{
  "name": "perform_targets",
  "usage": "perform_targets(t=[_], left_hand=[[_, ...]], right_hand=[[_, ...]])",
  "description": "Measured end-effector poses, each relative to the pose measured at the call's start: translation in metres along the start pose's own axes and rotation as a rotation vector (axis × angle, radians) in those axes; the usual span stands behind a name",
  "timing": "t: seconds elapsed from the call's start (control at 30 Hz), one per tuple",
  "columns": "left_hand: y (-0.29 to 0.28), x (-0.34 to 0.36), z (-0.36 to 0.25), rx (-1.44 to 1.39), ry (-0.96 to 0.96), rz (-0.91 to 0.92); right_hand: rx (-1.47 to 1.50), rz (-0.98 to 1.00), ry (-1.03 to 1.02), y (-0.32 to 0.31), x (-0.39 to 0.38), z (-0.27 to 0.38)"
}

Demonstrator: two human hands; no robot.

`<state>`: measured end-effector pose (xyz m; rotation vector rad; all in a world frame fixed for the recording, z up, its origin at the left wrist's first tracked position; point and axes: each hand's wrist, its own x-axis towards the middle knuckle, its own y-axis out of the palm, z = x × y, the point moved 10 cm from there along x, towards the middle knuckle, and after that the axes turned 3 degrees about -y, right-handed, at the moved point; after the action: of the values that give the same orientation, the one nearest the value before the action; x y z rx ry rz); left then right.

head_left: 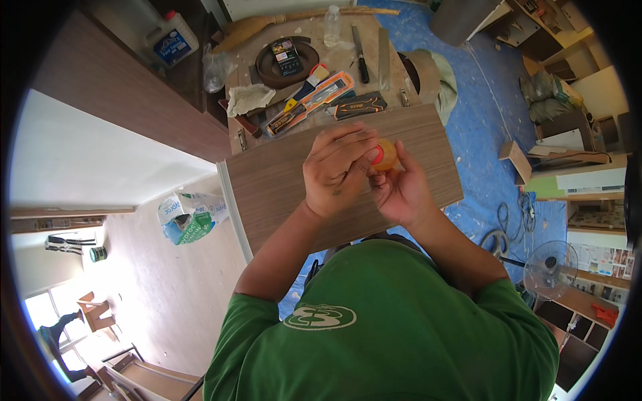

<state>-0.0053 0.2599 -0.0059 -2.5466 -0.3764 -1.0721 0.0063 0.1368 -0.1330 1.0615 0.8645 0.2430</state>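
Between my hands, over a brown wood-grain board [267, 200], is a small orange bottle [388, 155] with a red cap. My left hand [338, 170] has its thumb at the cap and its fingers curled over it from the left. My right hand [401, 187] grips the bottle from below and the right. Beyond the board, on a worn worktop [314, 40], lie a packaged tool with orange trim [311, 103], an orange-black tool [356, 105], a brown coiled strip [271, 75], a white cloth [249, 101], a file [361, 60] and a clear bottle [332, 27].
A plastic sack [190, 217] is left of the board. A dark wood cabinet [114, 87] with a white jug [170, 43] stands at upper left. A blue floor sheet [478, 120] carries cables. At right are a fan [550, 269] and shelving. Another person [63, 347] shows at lower left.
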Motion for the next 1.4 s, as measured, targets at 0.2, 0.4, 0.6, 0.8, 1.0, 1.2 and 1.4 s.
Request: perform_targets(t=[0.2, 0.4, 0.6, 0.8, 1.0, 1.2, 1.4], left_hand=[[0.015, -0.016, 0.004, -0.12, -0.343, -0.072], [0.071, -0.004, -0.014, -0.24, -0.267, 0.008], [0.164, 0.026, -0.057, -0.17, -0.131, 0.219], [0.257, 0.005, -0.06, -0.205, -0.285, 0.163], [0.279, -0.004, -0.087, 0.043, -0.412, -0.09], [0.241, -0.085, -0.051, 0.284, -0.778, -0.335], [0.149, -0.281, -0.057, 0.504, -1.163, -0.501]], right_hand=[[0.075, 0.15, 0.025, 0.004, -0.016, 0.032], [0.094, 0.187, 0.05, -0.005, -0.036, 0.071], [0.16, 0.274, 0.099, -0.023, -0.059, 0.127], [-0.01, 0.227, 0.185, -0.08, -0.071, 0.191], [0.068, 0.215, 0.45, -0.116, -0.099, 0.189], [-0.182, 0.342, 0.663, -0.13, -0.121, 0.183], [-0.543, -0.154, 0.353, -0.151, -0.104, 0.23]])
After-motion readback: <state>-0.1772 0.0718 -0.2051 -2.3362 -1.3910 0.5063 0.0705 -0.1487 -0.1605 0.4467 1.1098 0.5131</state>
